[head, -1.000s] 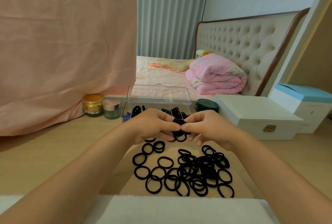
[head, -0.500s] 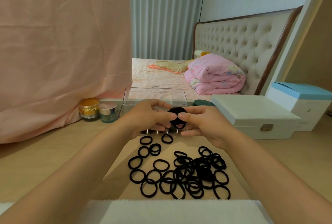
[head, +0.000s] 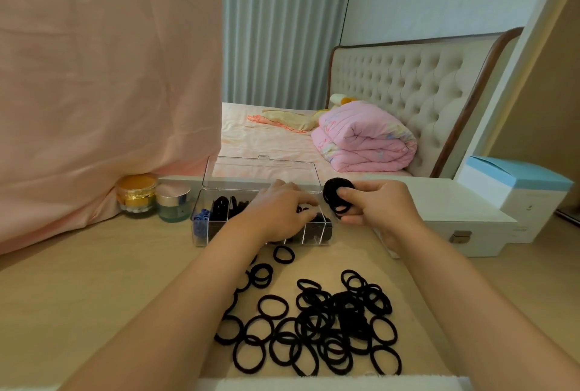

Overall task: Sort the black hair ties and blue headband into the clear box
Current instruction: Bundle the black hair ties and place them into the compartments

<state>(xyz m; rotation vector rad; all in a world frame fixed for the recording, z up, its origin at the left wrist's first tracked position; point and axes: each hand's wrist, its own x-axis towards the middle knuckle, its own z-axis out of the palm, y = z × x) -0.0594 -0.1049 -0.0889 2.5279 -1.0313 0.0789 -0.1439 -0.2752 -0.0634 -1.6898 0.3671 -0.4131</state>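
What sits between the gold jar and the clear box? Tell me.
In the head view, one short jar with a silver lid stands between the gold jar and the clear box, close beside both. Nothing else shows there.

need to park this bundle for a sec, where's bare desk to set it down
Bare desk lies left of the clear box, in front of the jars. Crowded: loose hair ties between the forearms, below the right hand and its bundle.
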